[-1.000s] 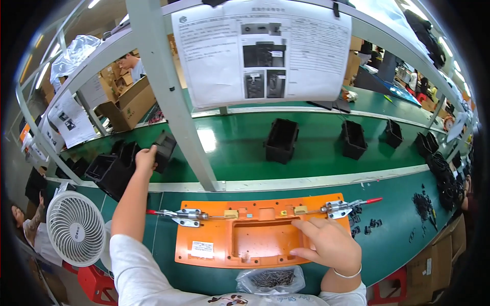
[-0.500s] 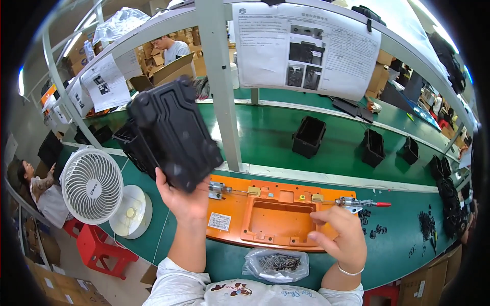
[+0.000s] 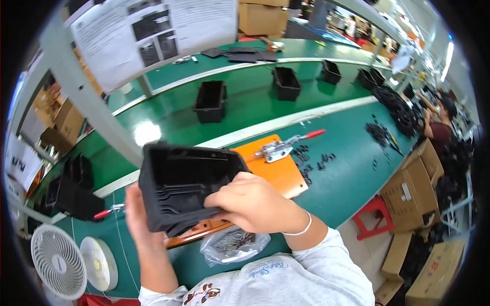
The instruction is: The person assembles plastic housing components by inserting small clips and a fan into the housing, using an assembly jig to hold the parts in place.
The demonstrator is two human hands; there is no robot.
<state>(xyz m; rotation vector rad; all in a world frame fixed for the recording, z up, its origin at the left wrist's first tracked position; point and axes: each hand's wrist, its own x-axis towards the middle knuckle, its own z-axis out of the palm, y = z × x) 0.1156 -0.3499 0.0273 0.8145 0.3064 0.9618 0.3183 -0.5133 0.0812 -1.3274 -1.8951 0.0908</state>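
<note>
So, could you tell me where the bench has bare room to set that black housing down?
Bare green bench lies right of the orange fixture, past the small black clips. The belt is open between black housings. The far right, with its clip piles, is crowded.

- Black housing: matt moulded plastic.
- Orange jig plate: smooth, with a bright metal clamp.
- Worktop: glossy green.
- Bag, near: clear crinkled plastic.

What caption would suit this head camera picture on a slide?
Both hands, left hand and right hand, hold a black plastic housing above an orange fixture on a green workbench.
</note>
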